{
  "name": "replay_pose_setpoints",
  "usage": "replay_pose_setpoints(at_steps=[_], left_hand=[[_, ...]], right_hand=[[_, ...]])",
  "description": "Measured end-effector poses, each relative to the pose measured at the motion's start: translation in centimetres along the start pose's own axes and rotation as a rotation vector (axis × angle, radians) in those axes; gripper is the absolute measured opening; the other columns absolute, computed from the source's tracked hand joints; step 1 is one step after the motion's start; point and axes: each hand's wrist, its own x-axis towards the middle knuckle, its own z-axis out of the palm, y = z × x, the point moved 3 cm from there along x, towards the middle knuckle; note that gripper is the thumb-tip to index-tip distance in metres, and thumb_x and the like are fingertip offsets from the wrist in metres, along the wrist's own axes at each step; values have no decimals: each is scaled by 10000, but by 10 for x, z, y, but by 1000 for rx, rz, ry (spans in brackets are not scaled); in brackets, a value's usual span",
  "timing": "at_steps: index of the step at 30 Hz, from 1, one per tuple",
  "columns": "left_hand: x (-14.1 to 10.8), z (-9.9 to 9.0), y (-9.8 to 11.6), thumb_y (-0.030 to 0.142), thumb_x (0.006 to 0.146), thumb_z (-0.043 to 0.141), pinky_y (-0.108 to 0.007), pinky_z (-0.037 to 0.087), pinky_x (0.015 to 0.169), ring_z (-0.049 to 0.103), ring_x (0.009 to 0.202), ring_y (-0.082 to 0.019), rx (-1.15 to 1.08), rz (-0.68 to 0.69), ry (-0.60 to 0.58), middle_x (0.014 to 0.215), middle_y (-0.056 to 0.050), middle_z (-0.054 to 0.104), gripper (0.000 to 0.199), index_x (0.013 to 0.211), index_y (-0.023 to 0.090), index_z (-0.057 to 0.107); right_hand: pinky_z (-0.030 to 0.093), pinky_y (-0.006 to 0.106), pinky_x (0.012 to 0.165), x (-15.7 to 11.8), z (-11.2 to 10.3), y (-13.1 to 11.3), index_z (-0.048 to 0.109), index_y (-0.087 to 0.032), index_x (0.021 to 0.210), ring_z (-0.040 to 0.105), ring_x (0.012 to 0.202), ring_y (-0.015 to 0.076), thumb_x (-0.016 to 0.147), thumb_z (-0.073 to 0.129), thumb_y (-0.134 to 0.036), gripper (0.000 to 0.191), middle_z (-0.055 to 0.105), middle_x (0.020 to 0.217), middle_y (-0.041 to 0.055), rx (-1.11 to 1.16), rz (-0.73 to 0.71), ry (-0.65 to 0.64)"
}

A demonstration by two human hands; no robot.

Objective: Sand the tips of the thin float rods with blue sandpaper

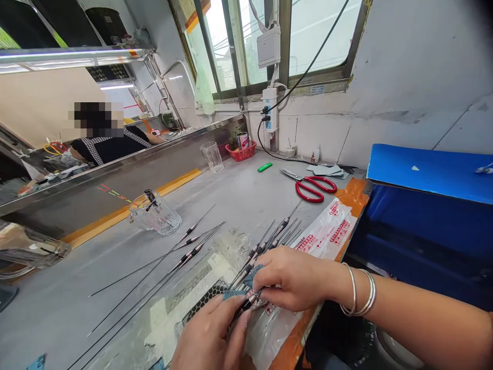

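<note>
The left hand [210, 336] and right hand [295, 277] are working together over the worktop [69, 303], both sets of fingers held narrow. The left fingers [236, 311] are pinching the dark lower part of a slim fishing float [246, 303], and the right fingers [269, 275] are gripping the banded part of the same float, with small blue paper pieces [252, 275] showing between the hands. Exact finger contact is partly hidden. The float is sitting right above a clear plastic bag with red print [327, 231], which is lying under the right hand near the worktop's orange-taped edge [352, 198]

More floats with black and pink bands are lying in a loose bunch [265, 246] just beside the hands, and other long black floats [154, 277] are lying spread to the left. Silver bangles [358, 293] are sitting on the right wrist. A glass measuring jug [156, 215] is standing farther left, with dark items leaning inside it. Red-handled scissors [311, 187] are lying open beyond the bag, near a green marker [265, 166]. A drinking glass [212, 156] and a red basket [241, 151] are standing along the back, below a wall-mounted power strip [270, 108]. A blue board [427, 172] is sitting on the right, and a person in a dark top [110, 146] is showing beyond a steel panel [115, 172], hands out of view
</note>
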Motion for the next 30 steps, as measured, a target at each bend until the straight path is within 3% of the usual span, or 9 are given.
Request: replay_pose_setpoints(at_steps=[14, 30], left_hand=[[-1, 4, -2, 306, 912, 524, -239, 550, 551, 661, 634, -134, -1, -16, -22, 732, 38, 671, 146, 990, 300, 647], [2, -1, 3, 281, 908, 521, -211, 536, 537, 666, 627, -117, -16, 3, -1, 724, 48, 678, 164, 1003, 301, 654]], right_hand=[[358, 250, 591, -2, 2, 1, 699, -147, 825, 486, 646, 135, 786, 579, -136, 127, 544, 640, 2, 42, -11, 69], [370, 244, 591, -2, 3, 2, 703, -156, 871, 501, 652, 137, 754, 591, -131, 164, 557, 677, 6, 72, 3, 51]])
